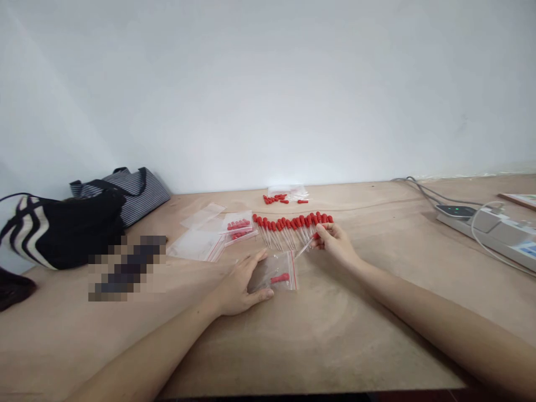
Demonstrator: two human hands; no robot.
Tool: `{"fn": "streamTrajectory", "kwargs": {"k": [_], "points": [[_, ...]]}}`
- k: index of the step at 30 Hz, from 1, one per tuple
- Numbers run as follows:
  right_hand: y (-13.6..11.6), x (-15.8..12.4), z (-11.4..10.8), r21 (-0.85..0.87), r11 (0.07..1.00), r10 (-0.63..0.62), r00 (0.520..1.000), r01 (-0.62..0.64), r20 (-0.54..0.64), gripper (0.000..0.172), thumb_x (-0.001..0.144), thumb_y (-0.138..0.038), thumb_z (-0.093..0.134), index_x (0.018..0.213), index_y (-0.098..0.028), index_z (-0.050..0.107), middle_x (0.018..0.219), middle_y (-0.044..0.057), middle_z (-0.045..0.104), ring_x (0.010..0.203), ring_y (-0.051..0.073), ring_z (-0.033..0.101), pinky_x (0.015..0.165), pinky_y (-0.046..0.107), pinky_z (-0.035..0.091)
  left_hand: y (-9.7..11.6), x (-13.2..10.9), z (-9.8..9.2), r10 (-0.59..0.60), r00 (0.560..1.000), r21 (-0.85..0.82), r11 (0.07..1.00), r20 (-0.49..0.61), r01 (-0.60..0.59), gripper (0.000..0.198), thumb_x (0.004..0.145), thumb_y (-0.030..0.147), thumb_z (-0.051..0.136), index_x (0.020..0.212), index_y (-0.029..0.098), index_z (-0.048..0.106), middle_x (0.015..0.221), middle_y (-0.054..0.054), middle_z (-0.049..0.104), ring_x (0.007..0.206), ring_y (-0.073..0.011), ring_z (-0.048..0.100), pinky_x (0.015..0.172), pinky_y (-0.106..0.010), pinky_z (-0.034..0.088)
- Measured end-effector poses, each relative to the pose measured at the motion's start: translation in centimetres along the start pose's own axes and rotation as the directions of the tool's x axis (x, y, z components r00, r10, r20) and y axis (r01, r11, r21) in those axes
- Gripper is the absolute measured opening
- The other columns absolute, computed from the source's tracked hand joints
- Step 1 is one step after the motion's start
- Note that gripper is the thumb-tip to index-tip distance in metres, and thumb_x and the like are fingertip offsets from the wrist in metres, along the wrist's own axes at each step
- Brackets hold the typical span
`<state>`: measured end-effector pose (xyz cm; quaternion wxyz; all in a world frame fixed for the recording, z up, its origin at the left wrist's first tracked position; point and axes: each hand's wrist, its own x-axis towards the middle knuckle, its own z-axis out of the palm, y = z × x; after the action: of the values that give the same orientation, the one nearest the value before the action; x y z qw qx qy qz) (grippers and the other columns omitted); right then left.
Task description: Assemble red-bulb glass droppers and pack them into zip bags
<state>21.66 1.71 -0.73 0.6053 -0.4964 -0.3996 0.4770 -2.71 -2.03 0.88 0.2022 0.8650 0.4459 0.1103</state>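
Note:
My left hand [245, 285] lies on the table with thumb and fingers spread around the left side of a clear zip bag [268, 267]. Inside this bag is one dropper with a red bulb [281, 277]; its tip is hard to make out. Pinched by its red bulb, a glass dropper [306, 245] is in my right hand [330, 240], the clear tip slanting down-left toward the bag's red-lined opening. Just behind both hands, a row of several red-bulbed droppers [288, 224] lies with tips toward me.
Left of the row, bags holding red bulbs [238, 226] lie beside flat bags [195, 243]. Loose red bulbs [274, 199] and clear plastic lie near the wall. A striped bag [144, 195] and black cloth [84, 229] occupy the left; a power strip [498, 229] with cables is right.

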Motion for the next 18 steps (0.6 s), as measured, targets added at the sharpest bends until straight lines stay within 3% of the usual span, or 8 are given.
{"fn": "streamTrajectory", "kwargs": {"k": [5,9,13,18], "points": [[0.8,-2.3,1.3,0.140,0.977,0.140,0.976,-0.164,0.169,0.031,0.059,-0.035,0.072,0.071,-0.017,0.049,0.058,-0.001,0.061,0.052,0.009,0.058,0.053,0.021,0.048,0.3,0.0,-0.1,-0.012,1.000,-0.017,1.000,-0.006,0.012,0.078,0.074,0.047,0.054,0.135,0.017,0.016,0.135,-0.012,0.036,0.124,-0.0272,0.032,0.101,-0.043,0.029],[0.8,-2.9,1.5,-0.082,0.979,0.203,0.906,-0.186,0.372,0.030,0.056,-0.034,0.072,0.074,-0.013,0.060,0.052,-0.003,0.059,0.038,0.005,0.049,0.038,0.016,0.037,0.2,-0.1,-0.1,-0.003,1.000,-0.018,1.000,-0.011,0.003,0.078,0.074,0.047,0.054,0.135,0.017,0.016,0.135,-0.011,0.035,0.124,-0.0267,0.032,0.101,-0.043,0.029],[0.6,-2.6,1.6,-0.296,0.948,0.263,0.817,-0.119,0.513,0.034,0.063,-0.035,0.067,0.089,-0.012,0.065,0.042,-0.007,0.051,0.029,0.002,0.037,0.030,0.015,0.025,0.2,-0.2,-0.1,0.007,1.000,-0.018,1.000,-0.015,-0.007,0.078,0.075,0.047,0.054,0.135,0.016,0.015,0.136,-0.012,0.035,0.124,-0.0263,0.032,0.101,-0.042,0.029],[0.7,-2.1,2.3,-0.390,0.917,0.222,0.713,0.078,0.665,0.028,0.068,-0.036,0.062,0.085,-0.014,0.068,0.054,-0.003,0.058,0.030,0.000,0.033,0.030,0.015,0.024,0.1,-0.1,0.0,0.015,1.000,-0.023,1.000,-0.017,-0.016,0.078,0.074,0.046,0.054,0.135,0.018,0.015,0.134,-0.011,0.037,0.122,-0.0265,0.036,0.100,-0.042,0.030]]}}
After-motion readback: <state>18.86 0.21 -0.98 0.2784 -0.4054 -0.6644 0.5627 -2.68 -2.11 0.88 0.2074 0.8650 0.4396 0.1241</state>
